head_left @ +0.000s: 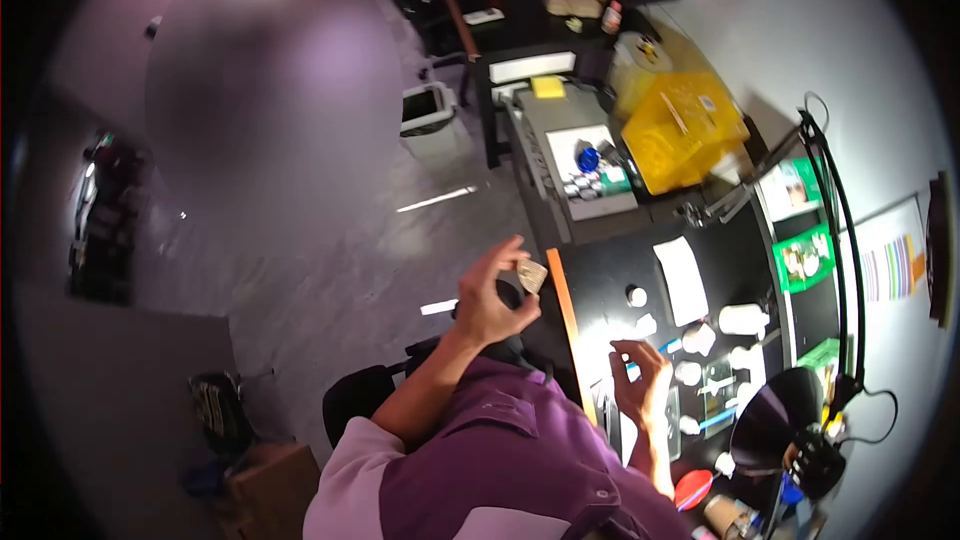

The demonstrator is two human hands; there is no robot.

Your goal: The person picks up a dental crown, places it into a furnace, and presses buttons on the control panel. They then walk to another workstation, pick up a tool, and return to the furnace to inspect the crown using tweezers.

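Tan piece (532, 275): a small, flat, roughly square chip of pale beige is seen, brightly lit on its face and darker at 1 edge. Finer detail is too small to be made out. It is held in the air off the orange-trimmed edge of the table, just beside that edge and above the grey floor.
Left hand (495, 292): raised and curled, with the chip clamped between the thumb and the fingertips.
Right hand (640, 380): held over the table near the orange-trimmed edge, with thumb and forefinger drawn together in a pinch. Whether anything is caught between them cannot be told.
Black table (600, 290): its dark surface is bordered by an orange strip (562, 310) along the edge nearest the body.
White sheet (684, 280): laid flat on the surface, well in from the orange-trimmed edge.
White lumps (698, 338): several small rounded pieces are scattered between the sheet and the right hand.
Black lamp (775, 420): its shade is set by the edge opposite the orange strip.
Yellow bin (685, 130): placed beyond the table's far end.
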